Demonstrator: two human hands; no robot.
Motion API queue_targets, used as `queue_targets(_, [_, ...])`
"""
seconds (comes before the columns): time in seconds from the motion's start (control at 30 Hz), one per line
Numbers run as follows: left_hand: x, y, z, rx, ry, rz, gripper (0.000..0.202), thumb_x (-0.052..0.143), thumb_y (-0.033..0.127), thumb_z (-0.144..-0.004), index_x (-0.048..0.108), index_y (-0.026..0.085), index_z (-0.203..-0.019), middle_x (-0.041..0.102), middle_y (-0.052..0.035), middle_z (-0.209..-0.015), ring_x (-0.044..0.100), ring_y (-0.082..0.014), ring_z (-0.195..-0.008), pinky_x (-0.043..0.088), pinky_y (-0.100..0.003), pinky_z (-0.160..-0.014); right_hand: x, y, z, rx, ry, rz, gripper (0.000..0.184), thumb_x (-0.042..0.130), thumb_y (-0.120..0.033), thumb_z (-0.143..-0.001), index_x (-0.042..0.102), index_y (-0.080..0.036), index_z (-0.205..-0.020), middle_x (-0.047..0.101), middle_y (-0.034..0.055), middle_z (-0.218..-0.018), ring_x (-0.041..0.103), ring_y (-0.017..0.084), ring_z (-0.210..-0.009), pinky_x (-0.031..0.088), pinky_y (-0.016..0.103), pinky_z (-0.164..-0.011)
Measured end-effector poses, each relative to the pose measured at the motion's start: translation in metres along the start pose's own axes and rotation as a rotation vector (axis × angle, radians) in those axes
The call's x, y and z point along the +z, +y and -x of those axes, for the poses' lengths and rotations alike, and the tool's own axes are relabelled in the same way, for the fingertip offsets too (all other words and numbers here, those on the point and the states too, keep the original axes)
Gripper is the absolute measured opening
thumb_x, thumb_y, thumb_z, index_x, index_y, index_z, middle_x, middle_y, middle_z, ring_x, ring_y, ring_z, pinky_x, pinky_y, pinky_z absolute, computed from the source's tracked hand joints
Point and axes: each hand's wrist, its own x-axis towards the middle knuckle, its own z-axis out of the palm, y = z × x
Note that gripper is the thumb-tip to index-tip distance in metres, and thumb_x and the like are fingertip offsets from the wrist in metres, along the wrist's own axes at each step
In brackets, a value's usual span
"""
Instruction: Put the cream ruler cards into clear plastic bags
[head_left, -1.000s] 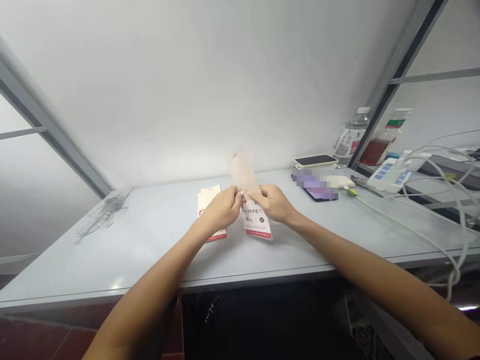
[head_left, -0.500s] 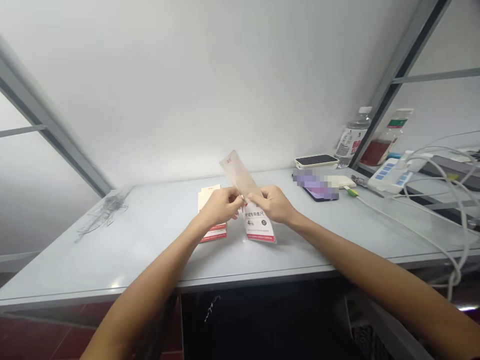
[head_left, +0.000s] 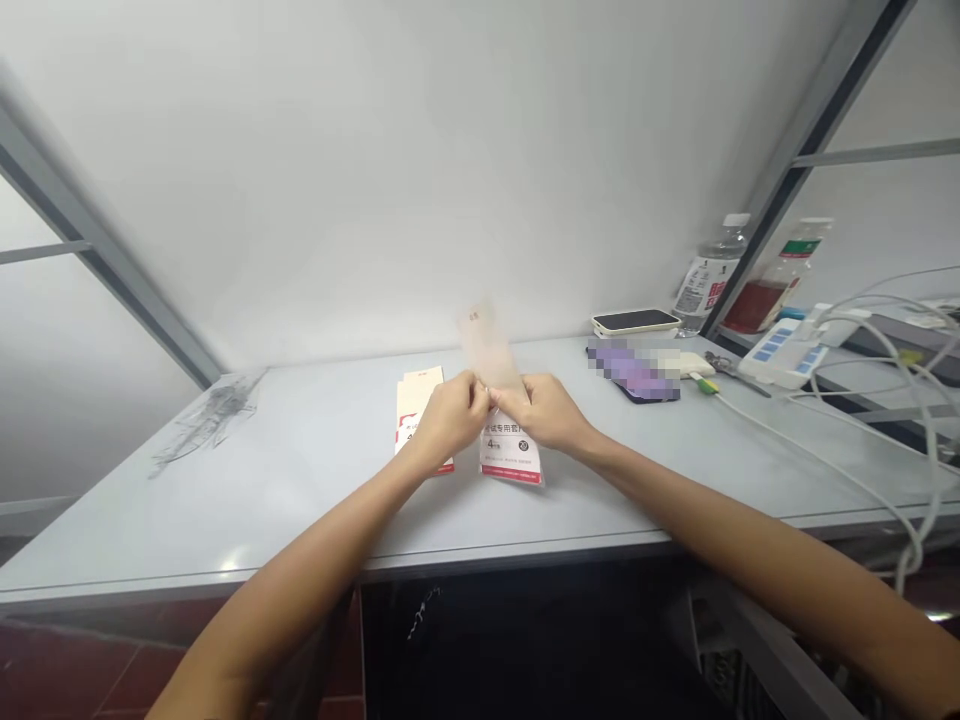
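Between my hands, over the table, is a ruler set packet with a white and red printed label and a pale, translucent upper part that leans slightly left. My right hand is closed on its right edge, thumb across the front. The fingers of my left hand pinch at the left edge, near mid-height, where the label begins. What exactly lies between those fingertips is too small to make out. Behind my left hand, a small pile of similar packets lies on the table, partly covered by that hand.
Crumpled clear plastic film lies at the table's left. On the right are a phone, a blurred purple item, a cable plug, a water bottle, a bottle of red liquid and a white power strip with tangled cables.
The packet has turned more upright, its top shifting right and its bottom slightly left. My left hand has moved a little right, closer to my right hand.
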Motion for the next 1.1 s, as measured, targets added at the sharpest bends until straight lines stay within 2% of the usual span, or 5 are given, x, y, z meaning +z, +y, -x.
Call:
queue_targets(0.27, [-0.01, 0.009, 0.0, 0.054, 0.027, -0.057, 0.018, 0.04, 0.031, -0.083, 0.046, 0.02, -0.071, 0.056, -0.0011, -0.065, 0.048, -0.0134, -0.057, 0.033, -0.027, -0.052, -0.005, -0.005, -0.004, 0.069, -0.021, -0.296, 0.033, 0.062, -0.044, -0.071, 0.066, -0.013, -0.079, 0.068, 0.0079, -0.077, 0.063, 0.022, -0.071, 0.048, 0.029, -0.057])
queue_targets(0.57, [-0.021, -0.007, -0.007, -0.161, 0.037, -0.061, 0.015, 0.041, 0.032, -0.081, 0.047, 0.021, -0.072, 0.057, -0.0004, -0.064, 0.049, -0.0134, -0.052, 0.033, -0.027, -0.048, -0.022, 0.006, -0.009, 0.139, -0.134, -0.549, 0.032, 0.067, -0.037, -0.071, 0.064, -0.014, -0.093, 0.069, 0.0112, -0.093, 0.065, 0.022, -0.081, 0.052, 0.036, -0.07])
queue_targets(0.77, [-0.014, -0.005, -0.007, -0.007, 0.095, 0.202, 0.024, 0.045, 0.023, -0.076, 0.042, 0.023, -0.1, 0.054, -0.0037, -0.104, 0.055, -0.012, -0.077, 0.044, -0.025, -0.06, -0.018, 0.014, -0.013, 0.109, -0.189, -0.659, 0.039, 0.069, -0.033, -0.07, 0.06, -0.015, -0.103, 0.067, 0.0103, -0.101, 0.064, 0.021, -0.086, 0.051, 0.036, -0.077])
queue_targets(0.97, [-0.012, -0.001, -0.01, -0.139, -0.101, 0.587, 0.017, 0.043, 0.032, -0.08, 0.053, 0.019, -0.083, 0.058, -0.004, -0.098, 0.056, -0.0151, -0.089, 0.051, -0.026, -0.065, -0.019, 0.017, -0.014, 0.078, -0.141, -0.593, 0.042, 0.068, -0.037, -0.069, 0.061, -0.013, -0.102, 0.067, 0.0118, -0.1, 0.064, 0.021, -0.084, 0.051, 0.036, -0.074])
queue_targets(1.1, [-0.012, -0.004, -0.013, -0.152, -0.104, 0.651, 0.028, 0.05, 0.044, -0.078, 0.051, 0.017, -0.081, 0.059, -0.0042, -0.089, 0.058, -0.0142, -0.083, 0.052, -0.027, -0.066, -0.02, 0.016, -0.013, 0.071, -0.186, -0.615, 0.041, 0.067, -0.04, -0.07, 0.061, -0.013, -0.101, 0.069, 0.0113, -0.096, 0.065, 0.022, -0.081, 0.052, 0.035, -0.071])
